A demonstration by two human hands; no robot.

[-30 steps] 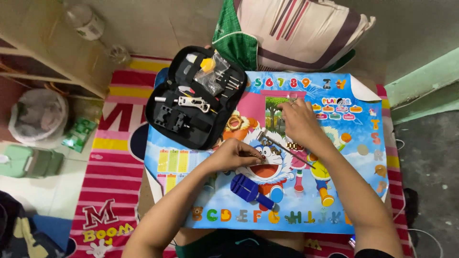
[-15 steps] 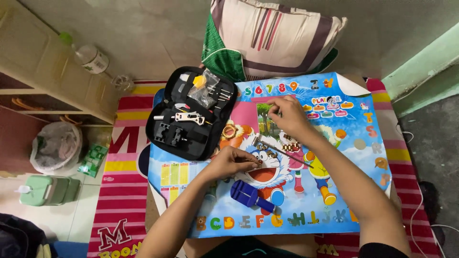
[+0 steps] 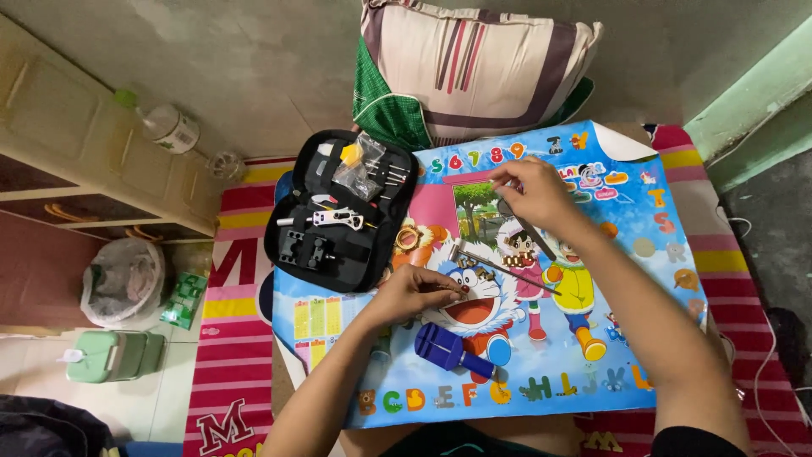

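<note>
A small metal part [image 3: 482, 272] is pinched at the left hand's [image 3: 420, 290] fingertips, a thin tool [image 3: 507, 269] lying just beyond. The right hand [image 3: 533, 193] is closed on something unclear. The part could be dropped and lost on the busy poster [image 3: 643, 338] if the pinch slackens.

Over a colourful cartoon alphabet poster [image 3: 592, 372], the left hand [image 3: 419, 292] pinches a small metal piece while the right hand [image 3: 533, 190] hovers at one o'clock, a black zippered tool case [image 3: 338, 211] at ten.
</note>
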